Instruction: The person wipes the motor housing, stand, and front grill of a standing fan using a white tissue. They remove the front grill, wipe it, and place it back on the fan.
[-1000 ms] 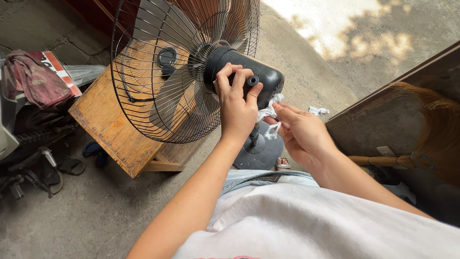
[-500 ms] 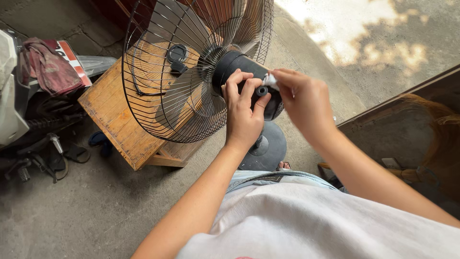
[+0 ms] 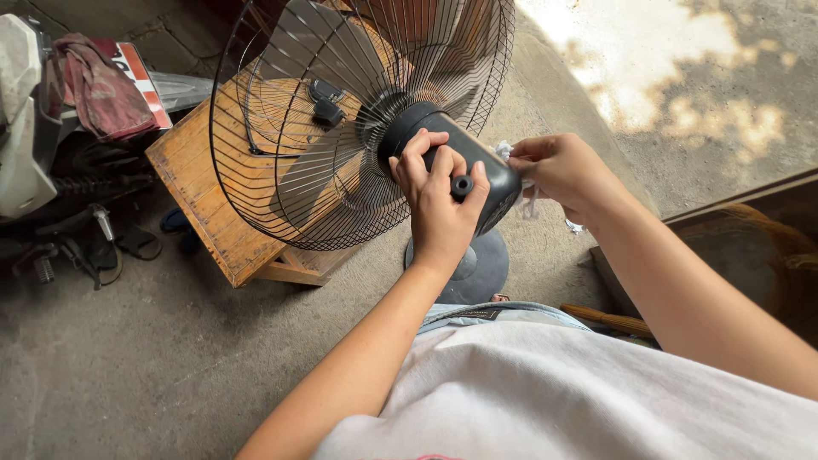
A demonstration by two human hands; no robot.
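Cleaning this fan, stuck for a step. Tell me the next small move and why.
Probably draw the tissue along the motor housing's right side: the right hand presses it there, while the left hand steadies the housing by the knob.

We are looking at the edge of a home yard or open garage, half outdoors. The rough concrete floor (image 3: 128, 366) runs out to sunlit pavement (image 3: 682, 77) at far right. At far left a parked motorbike (image 3: 34, 170) has a reddish rag (image 3: 102, 85) draped over it, beside a low wooden surface (image 3: 204, 204). A household stand fan (image 3: 358, 119) stands in the middle, and a straw broom (image 3: 750, 264) lies at right.
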